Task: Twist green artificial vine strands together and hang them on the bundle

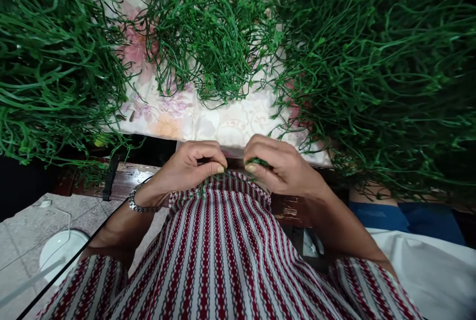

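Pinching a short green stem in right hand, long axis crosswise toward left hand; left grip narrow, fingertips just beside the stem.

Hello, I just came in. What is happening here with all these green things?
A person in a red-and-white striped garment sits at a table with a pale floral cloth. Both hands are held close together at the table edge. The right hand pinches a small green plastic stem piece; the left hand, with a metal bracelet at its wrist, closes its fingertips on the other end. Large heaps of thin green plastic strands cover the table.
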{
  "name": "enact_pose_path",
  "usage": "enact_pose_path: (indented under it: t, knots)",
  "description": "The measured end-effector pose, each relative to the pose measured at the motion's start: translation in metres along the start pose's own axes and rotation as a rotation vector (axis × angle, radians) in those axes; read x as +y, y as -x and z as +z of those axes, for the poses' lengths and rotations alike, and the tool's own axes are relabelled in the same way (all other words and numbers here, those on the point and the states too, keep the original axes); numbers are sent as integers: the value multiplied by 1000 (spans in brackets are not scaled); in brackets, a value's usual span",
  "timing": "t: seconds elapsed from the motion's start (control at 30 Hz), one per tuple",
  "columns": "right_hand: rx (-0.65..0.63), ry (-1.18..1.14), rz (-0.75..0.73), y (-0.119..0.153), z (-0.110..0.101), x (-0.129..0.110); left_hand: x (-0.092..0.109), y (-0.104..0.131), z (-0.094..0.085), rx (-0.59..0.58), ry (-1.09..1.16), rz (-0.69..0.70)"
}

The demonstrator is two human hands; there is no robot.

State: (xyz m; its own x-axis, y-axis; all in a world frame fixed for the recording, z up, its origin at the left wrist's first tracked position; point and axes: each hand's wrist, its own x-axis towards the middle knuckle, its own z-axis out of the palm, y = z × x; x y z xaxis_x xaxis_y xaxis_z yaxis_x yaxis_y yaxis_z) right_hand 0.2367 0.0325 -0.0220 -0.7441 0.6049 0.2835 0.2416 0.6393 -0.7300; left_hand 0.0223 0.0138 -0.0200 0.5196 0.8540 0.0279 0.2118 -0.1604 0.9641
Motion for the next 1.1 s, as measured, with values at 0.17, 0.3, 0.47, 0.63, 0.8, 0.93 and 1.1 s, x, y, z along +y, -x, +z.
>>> enact_pose_path:
  t: [0.17,0.3,0.47,0.63,0.8,0.93,1.1]
  knots:
    - [178,-184,56,-7,24,-4,-5,-1,16,286,212,49]
    - [333,-263,234,-5,45,-9,-10,-2,26,410,200,110]
    - [332,-232,266,-1,45,-10,-9,0,23,318,147,40]
    - [292,-4,142,1,37,-6,-4,4,14,136,-215,58]
    - [179,217,55,0,37,-8,-2,4,11,6,-399,94]
    - [59,315,200,1,36,-15,-6,5,15,32,-461,97]
    - [16,149,268,5,32,-19,-6,5,14,-15,-445,141]
